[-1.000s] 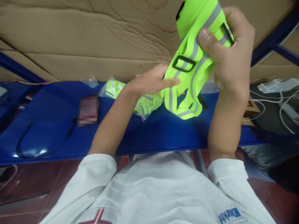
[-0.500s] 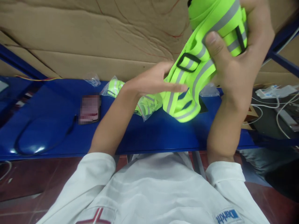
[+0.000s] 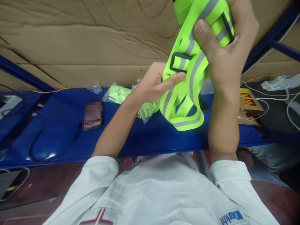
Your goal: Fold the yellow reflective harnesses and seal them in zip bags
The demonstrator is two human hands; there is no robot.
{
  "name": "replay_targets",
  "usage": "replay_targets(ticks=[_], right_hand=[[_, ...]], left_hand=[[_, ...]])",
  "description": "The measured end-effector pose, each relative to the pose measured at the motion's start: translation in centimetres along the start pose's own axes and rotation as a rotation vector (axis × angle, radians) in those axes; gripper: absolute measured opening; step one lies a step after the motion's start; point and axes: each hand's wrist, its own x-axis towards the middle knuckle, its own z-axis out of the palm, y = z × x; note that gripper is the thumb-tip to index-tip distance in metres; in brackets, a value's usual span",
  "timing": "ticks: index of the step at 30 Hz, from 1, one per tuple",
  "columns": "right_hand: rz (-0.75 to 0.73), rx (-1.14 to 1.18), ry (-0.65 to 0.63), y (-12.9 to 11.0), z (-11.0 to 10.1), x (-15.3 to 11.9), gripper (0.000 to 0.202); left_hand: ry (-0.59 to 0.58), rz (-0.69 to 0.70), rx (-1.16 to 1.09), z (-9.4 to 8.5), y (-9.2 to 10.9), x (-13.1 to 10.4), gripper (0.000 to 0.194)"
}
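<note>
A neon yellow-green reflective strap harness (image 3: 195,72) with grey stripes is held up above the table, folded in several layers. My right hand (image 3: 227,50) grips the upper bundle, thumb across the front and the other fingers behind it. Lower down, my left hand (image 3: 157,81) pinches the strap beside a black plastic buckle (image 3: 174,62), its thumb on the front. The left fingers behind the strap are hidden. A loop of the strap hangs below both hands. A second black buckle (image 3: 227,28) shows next to my right palm.
On the blue table (image 3: 164,137) lie bagged reflective straps (image 3: 118,93), a phone (image 3: 93,115) and a black cable (image 3: 35,140). A crumpled clear bag (image 3: 95,87) is at the back. Rightward are an open cardboard box (image 3: 250,106) and white cables (image 3: 264,98). Cardboard (image 3: 82,47) covers the back wall.
The harness and both hands sit further left in view. My left thumb has moved up against the buckle, and the lower loop hangs wider. The camera view has shifted slightly.
</note>
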Motion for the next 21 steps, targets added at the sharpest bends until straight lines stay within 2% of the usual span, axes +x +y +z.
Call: replay_targets(ticks=[2, 5, 8, 11, 15, 18, 19, 21], right_hand=[[0.025, 0.018, -0.031, -0.1, 0.0, 0.0, 0.015], [0.057, 0.043, -0.035, -0.3, 0.0, 0.0, 0.013], [0.088, 0.01, -0.047, -0.1, 0.0, 0.0, 0.016], [0.128, 0.03, -0.091, 0.4, -0.5, 0.1, 0.017], [0.147, -0.04, -0.17, -0.1, -1.8, 0.1, 0.02], [0.122, -0.144, -0.254, -1.0, -2.3, 0.1, 0.028], [0.102, -0.14, -0.243, -1.1, -2.3, 0.2, 0.028], [0.072, -0.088, -0.165, -1.0, -1.9, 0.2, 0.022]], left_hand=[[-0.022, 0.087, 0.14, -0.4, 0.4, -0.2, 0.049], [-0.134, 0.162, 0.225, -1.0, 1.2, -0.5, 0.048], [-0.248, 0.158, 0.258, -1.6, 1.6, -0.5, 0.043], [-0.313, 0.102, 0.265, -2.2, 0.7, -0.2, 0.045], [-0.246, 0.01, 0.129, -2.7, -0.8, 0.3, 0.033], [-0.181, 0.028, -0.033, -2.8, -0.9, 0.5, 0.033], [-0.126, 0.064, -0.066, -2.8, -0.7, 0.5, 0.035], [0.091, 0.199, 0.002, -2.5, -0.2, 0.4, 0.033]])
